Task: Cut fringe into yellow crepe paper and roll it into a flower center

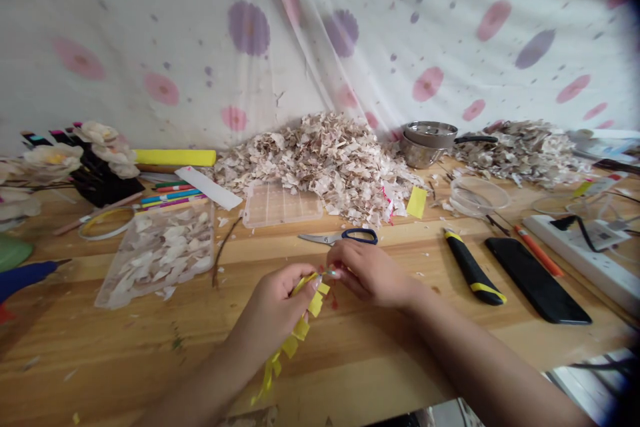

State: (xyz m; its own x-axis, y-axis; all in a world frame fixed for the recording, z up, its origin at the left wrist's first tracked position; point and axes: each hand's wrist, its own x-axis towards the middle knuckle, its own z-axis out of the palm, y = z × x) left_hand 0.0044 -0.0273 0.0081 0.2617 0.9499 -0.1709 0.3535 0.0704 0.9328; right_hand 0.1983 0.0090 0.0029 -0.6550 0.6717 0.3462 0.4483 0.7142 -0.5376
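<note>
The yellow fringed strip (301, 329) is held between the thumb and fingers of the left hand (275, 300), above the middle of the tabletop (350, 360), its loose tail hanging toward the near edge. The fingers of the right hand (373, 273) are bent in at the strip's upper end; whether anything is pinched there cannot be told. The narrow tabs could be torn or creased if the two ends were pulled unevenly, since the material appears thin. The dangling tail might be caught under the left forearm or on the near edge if the hands were lowered. If the right hand were pushed toward the far edge, the scissors (360, 235) lying just beyond it could be knocked, and the heaped pale flakes (330, 167) behind them might be scattered across the tabletop
</note>
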